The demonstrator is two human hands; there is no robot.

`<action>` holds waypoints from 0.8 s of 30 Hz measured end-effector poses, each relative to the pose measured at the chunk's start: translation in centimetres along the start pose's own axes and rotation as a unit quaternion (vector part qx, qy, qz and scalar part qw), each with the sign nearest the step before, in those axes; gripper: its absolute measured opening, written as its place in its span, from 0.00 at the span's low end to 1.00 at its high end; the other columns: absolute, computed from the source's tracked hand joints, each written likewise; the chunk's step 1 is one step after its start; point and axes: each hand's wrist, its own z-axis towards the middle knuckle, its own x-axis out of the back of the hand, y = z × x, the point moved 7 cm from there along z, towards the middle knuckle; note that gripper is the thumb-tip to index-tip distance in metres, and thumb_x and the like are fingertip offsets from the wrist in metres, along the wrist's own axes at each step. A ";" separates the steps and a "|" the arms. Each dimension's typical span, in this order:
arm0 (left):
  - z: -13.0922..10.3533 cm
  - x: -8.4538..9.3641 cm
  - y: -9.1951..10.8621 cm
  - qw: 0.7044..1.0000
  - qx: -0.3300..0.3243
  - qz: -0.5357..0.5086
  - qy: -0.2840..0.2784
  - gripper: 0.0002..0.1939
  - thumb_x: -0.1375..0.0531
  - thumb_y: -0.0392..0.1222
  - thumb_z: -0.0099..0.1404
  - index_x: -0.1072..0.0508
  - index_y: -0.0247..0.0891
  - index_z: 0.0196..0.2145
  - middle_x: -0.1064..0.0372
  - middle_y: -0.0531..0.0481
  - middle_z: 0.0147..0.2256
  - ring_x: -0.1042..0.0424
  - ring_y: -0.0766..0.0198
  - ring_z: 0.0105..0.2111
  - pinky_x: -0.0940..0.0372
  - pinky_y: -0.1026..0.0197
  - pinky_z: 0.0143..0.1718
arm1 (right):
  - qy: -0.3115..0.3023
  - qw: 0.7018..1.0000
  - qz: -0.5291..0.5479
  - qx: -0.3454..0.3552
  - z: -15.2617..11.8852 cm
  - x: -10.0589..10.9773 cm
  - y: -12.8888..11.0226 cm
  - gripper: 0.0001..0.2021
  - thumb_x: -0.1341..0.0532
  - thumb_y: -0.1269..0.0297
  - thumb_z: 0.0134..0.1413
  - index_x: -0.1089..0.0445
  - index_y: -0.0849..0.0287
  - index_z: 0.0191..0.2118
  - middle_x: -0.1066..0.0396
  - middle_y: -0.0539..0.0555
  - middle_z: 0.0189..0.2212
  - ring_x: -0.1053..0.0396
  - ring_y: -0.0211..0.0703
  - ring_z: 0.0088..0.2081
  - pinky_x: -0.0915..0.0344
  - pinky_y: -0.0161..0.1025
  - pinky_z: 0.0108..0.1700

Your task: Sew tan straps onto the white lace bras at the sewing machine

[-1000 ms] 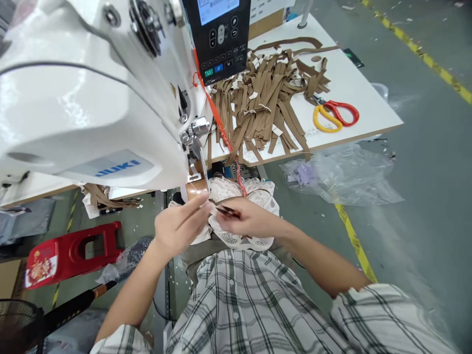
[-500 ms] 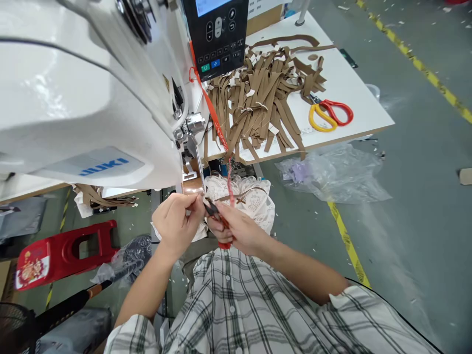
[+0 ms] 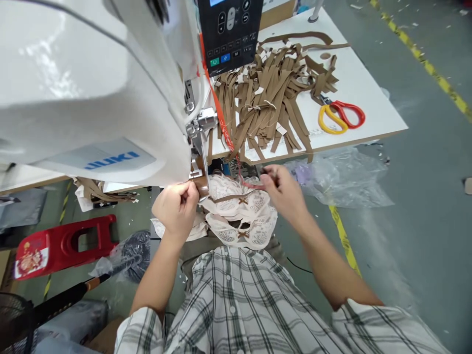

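Observation:
My left hand is closed in a pinch beside the brown curved arm under the sewing machine's presser foot. What its fingers hold, if anything, is hidden. Off to the right, my right hand is curled around the thread snips, mostly hidden in the fist and slightly blurred. A red cord runs from that hand up to an orange strap by the machine. Between the hands lie white lace bras with small brown bows, a brown strap across them.
The white JUKI sewing machine fills the upper left, with a black control panel. A pile of brown straps and red-and-yellow scissors lie on the white table. A red stool stands at lower left.
My right hand has moved right and up with the snips, away from my left hand, uncovering more lace. My left hand stays pinched by the machine. The whole view has shifted slightly.

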 end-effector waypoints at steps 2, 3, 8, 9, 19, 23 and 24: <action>0.3 -0.4 -0.6 1.000 0.029 0.007 0.000 0.20 0.41 0.40 0.66 0.37 0.39 0.17 0.45 0.55 0.17 0.44 0.67 0.21 0.51 0.60 0.26 | 0.017 0.983 -0.174 0.049 1.3 1.7 3.3 0.21 0.45 0.52 0.61 0.33 0.61 0.53 0.31 0.67 0.50 0.33 0.60 0.52 0.35 0.55 0.53; 0.3 -0.6 -0.8 0.999 0.039 0.012 -0.006 0.20 0.41 0.40 0.66 0.38 0.39 0.17 0.46 0.56 0.16 0.45 0.67 0.21 0.53 0.60 0.25 | 0.015 0.972 -0.226 0.059 1.6 2.1 4.9 0.23 0.45 0.53 0.60 0.33 0.64 0.54 0.34 0.71 0.55 0.37 0.64 0.57 0.39 0.59 0.58; 0.2 -0.8 -1.1 0.997 0.065 0.035 -0.013 0.20 0.40 0.40 0.65 0.38 0.39 0.17 0.47 0.57 0.16 0.49 0.67 0.19 0.56 0.58 0.25 | -0.070 0.963 -0.251 0.071 1.1 0.1 8.9 0.26 0.47 0.53 0.62 0.35 0.66 0.59 0.37 0.71 0.59 0.40 0.63 0.63 0.42 0.58 0.64; 0.2 -0.8 -1.0 0.997 0.064 0.033 -0.012 0.20 0.40 0.40 0.65 0.37 0.39 0.17 0.46 0.57 0.16 0.49 0.67 0.19 0.56 0.58 0.25 | -0.084 0.965 -0.237 0.072 0.8 -0.5 8.9 0.26 0.47 0.53 0.62 0.35 0.65 0.59 0.37 0.69 0.60 0.40 0.62 0.63 0.42 0.58 0.64; -0.2 -0.6 -1.0 0.997 0.065 0.023 0.045 0.16 0.40 0.43 0.66 0.29 0.39 0.21 0.37 0.54 0.18 0.40 0.66 0.22 0.48 0.61 0.28 | -0.138 0.975 -0.166 0.048 0.5 -1.9 7.1 0.26 0.47 0.51 0.63 0.40 0.59 0.62 0.39 0.66 0.62 0.40 0.61 0.63 0.39 0.57 0.62; -0.2 -1.0 -1.2 0.996 0.077 0.022 0.029 0.19 0.40 0.45 0.67 0.32 0.39 0.19 0.40 0.55 0.17 0.44 0.67 0.20 0.52 0.60 0.26 | -0.154 0.973 -0.166 0.030 0.3 -2.0 7.5 0.26 0.47 0.51 0.63 0.40 0.58 0.62 0.40 0.66 0.62 0.37 0.61 0.61 0.33 0.55 0.55; -0.2 -1.0 -1.2 0.996 0.080 0.023 0.027 0.19 0.40 0.45 0.67 0.32 0.39 0.19 0.41 0.55 0.16 0.45 0.67 0.20 0.53 0.59 0.26 | -0.156 0.974 -0.163 0.030 0.2 -2.0 7.4 0.26 0.47 0.51 0.63 0.39 0.58 0.62 0.40 0.66 0.62 0.38 0.61 0.61 0.32 0.54 0.54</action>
